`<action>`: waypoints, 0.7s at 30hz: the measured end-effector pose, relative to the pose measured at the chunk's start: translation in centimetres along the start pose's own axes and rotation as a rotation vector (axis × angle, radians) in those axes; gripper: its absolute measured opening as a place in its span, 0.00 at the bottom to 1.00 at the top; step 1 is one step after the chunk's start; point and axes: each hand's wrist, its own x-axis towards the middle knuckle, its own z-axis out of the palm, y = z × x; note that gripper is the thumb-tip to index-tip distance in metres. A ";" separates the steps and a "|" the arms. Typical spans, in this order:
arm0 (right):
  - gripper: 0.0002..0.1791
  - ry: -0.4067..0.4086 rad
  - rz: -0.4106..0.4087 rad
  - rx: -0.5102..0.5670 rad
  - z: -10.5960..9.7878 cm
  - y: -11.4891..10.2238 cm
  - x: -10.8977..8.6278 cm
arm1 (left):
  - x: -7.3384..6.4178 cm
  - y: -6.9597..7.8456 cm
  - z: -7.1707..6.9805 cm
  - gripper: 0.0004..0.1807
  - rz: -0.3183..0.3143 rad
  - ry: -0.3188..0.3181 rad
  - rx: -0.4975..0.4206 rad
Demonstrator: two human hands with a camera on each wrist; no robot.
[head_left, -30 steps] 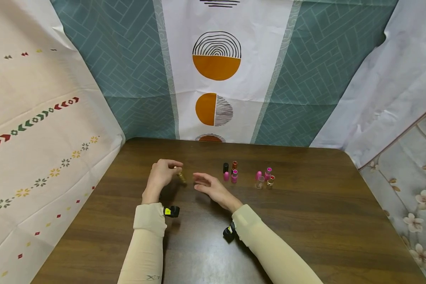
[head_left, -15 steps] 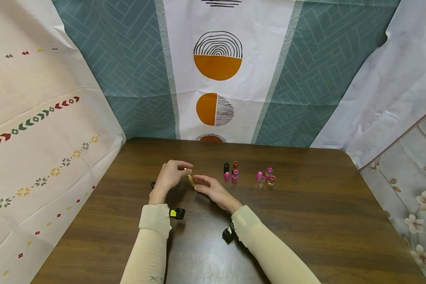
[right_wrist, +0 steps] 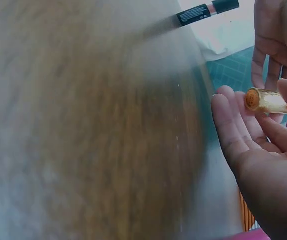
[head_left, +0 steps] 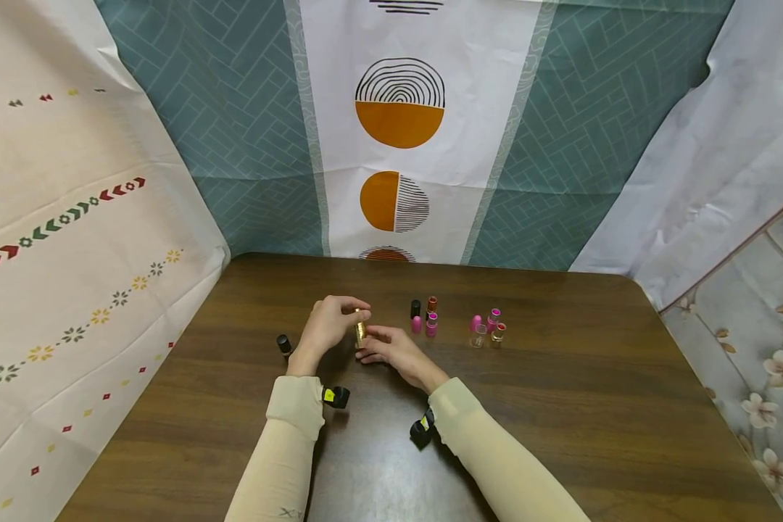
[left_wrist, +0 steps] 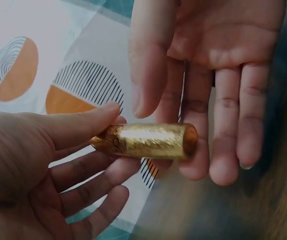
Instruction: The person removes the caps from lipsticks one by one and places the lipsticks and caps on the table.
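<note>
A gold lipstick tube (head_left: 360,335) stands nearly upright between the two hands in the head view. My left hand (head_left: 329,324) pinches its upper end between thumb and fingers. In the left wrist view the tube (left_wrist: 151,140) shows a textured gold surface and a round orange-toned end. My right hand (head_left: 401,354) is right beside the lower end, its fingers mostly straight and its thumb apart from the tube. Whether the right fingertips touch the tube cannot be told. To the left of my left wrist lies a black tube (head_left: 284,344); the right wrist view shows its printed label (right_wrist: 193,15).
A pink lipstick (head_left: 432,325), a pink cap (head_left: 416,324), a black cap (head_left: 415,309) and a reddish lipstick (head_left: 432,302) stand together right of the hands. Farther right are another pink lipstick (head_left: 493,319), its pink cap (head_left: 475,323), a clear cap (head_left: 478,337) and a red lipstick (head_left: 499,333).
My left hand has carried the gold tube rightward to the right hand, and the tube has turned more upright. The black tube has come into sight behind the left wrist. My right hand barely moved.
</note>
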 end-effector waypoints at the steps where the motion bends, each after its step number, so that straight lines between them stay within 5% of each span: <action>1: 0.24 0.003 0.001 0.007 -0.1 0.0 -0.1 | 0.1 0.1 0.2 0.14 0.007 0.002 -0.003; 13: 0.19 0.099 -0.060 -0.024 -1.6 -0.9 -1.2 | 1.1 1.0 1.9 0.15 0.095 -0.026 -0.200; 21: 0.20 0.113 -0.077 -0.018 -3.1 -1.6 -3.0 | 1.2 2.1 3.2 0.15 0.108 -0.127 -0.460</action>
